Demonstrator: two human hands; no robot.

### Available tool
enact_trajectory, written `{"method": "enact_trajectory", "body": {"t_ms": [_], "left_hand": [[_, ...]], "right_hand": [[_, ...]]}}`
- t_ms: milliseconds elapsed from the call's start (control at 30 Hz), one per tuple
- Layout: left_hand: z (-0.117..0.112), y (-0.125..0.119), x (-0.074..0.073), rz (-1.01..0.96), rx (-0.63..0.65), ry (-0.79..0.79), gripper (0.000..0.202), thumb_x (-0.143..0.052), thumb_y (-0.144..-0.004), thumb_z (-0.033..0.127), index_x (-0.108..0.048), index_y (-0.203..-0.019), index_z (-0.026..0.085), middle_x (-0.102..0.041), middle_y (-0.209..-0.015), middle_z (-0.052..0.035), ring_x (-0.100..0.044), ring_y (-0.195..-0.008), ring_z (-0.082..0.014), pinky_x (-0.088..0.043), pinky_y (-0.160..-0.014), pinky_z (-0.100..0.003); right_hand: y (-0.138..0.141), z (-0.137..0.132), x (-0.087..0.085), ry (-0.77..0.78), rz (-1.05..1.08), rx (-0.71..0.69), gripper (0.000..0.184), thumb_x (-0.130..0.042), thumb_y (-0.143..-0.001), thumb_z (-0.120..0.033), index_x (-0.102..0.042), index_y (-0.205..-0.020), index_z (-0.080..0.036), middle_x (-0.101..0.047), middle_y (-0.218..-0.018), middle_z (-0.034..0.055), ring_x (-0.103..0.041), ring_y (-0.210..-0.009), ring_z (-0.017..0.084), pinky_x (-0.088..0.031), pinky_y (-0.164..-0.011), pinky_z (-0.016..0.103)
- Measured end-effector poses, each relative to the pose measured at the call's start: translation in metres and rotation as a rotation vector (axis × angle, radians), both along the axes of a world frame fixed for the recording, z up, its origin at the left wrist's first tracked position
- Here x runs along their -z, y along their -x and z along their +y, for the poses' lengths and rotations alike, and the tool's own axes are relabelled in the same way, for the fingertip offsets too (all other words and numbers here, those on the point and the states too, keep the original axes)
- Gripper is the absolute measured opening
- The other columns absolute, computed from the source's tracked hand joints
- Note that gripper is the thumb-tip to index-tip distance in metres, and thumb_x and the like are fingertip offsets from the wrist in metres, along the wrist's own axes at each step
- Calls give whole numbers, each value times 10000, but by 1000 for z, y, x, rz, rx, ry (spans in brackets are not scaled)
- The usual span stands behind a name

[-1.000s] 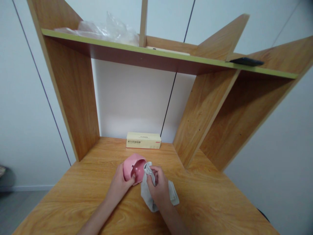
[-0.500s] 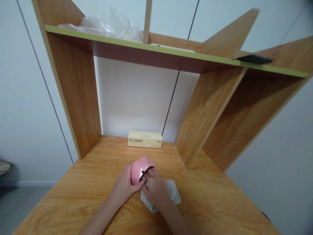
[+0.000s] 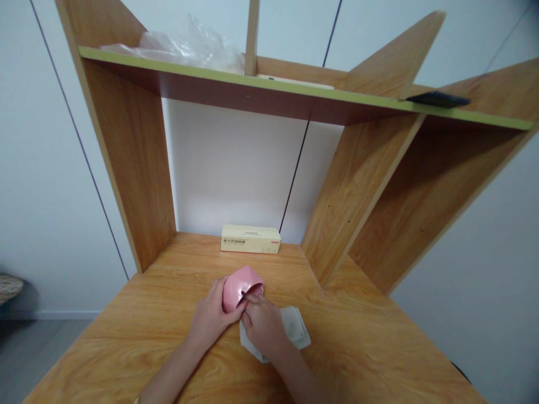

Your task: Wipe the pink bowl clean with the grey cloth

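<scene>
My left hand is wrapped round a pink cup-like bowl, tilted on its side just above the wooden desk. My right hand is closed on a pale grey cloth. Its fingers push part of the cloth into the bowl's opening. The rest of the cloth hangs under my right hand onto the desk.
A long beige box lies at the back of the desk against the white wall. Wooden side panels stand left and right. The shelf above carries a clear plastic bag and a dark flat object.
The bowl has turned from open-side-up towards me to lying on its side. My right hand has moved the cloth from beside the rim into the bowl's opening.
</scene>
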State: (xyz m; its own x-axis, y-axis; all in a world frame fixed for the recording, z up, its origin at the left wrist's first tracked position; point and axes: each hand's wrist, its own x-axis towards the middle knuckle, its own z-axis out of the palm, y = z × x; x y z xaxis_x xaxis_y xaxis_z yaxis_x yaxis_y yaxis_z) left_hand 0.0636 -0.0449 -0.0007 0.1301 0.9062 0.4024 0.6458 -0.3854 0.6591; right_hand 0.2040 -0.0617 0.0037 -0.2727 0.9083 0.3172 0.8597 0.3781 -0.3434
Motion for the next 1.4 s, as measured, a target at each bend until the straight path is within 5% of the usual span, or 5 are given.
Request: {"method": "enact_trajectory", "body": {"t_ms": [200, 433, 767, 1067, 1400], "left_hand": [[-1, -2, -4, 43, 38, 20, 509, -564, -700, 445, -486, -1121, 170, -589, -1044, -99, -562, -933, -264, -446, -760, -377], [-1, -1, -9, 42, 34, -59, 544, -592, -669, 496, -527, -1090, 158, -616, -1014, -107, -551, -931, -278, -418, -819, -417], [0, -2, -7, 45, 4, -81, 471, -551, -707, 429, -508, -1092, 163, -629, -997, -105, -589, -913, -260, -455, -792, -365], [9, 4, 1, 33, 40, -74, 529, -568, -701, 468, -489, -1126, 161, -605, -1043, -110, -559, -956, -260, -427, -827, -394], [6, 0, -2, 34, 112, 20, 428, -641, -619, 345, -506, -989, 176, -615, -1001, -91, -552, -946, -265, -404, -826, -379]], "right_hand": [[-2, 2, -3, 56, -179, 158, 251, -420, -743, -92, -637, -827, -186, -663, -844, 84, -613, -752, 207, -412, -618, 278], [4, 3, 6, 34, -83, 94, 297, -426, -735, -87, -653, -909, -168, -656, -951, 115, -581, -902, 240, -436, -713, 310], [10, 5, 25, 52, 552, -98, 221, -414, -799, -159, -626, -855, -175, -663, -919, 60, -591, -866, 186, -453, -744, 280], [6, 4, -6, 103, -108, 149, 284, -396, -799, -78, -652, -902, -143, -648, -958, 113, -566, -933, 229, -435, -743, 299], [-2, 8, -7, 151, -131, 322, 283, -409, -780, -66, -652, -903, -144, -640, -954, 156, -591, -868, 243, -423, -686, 303]]}}
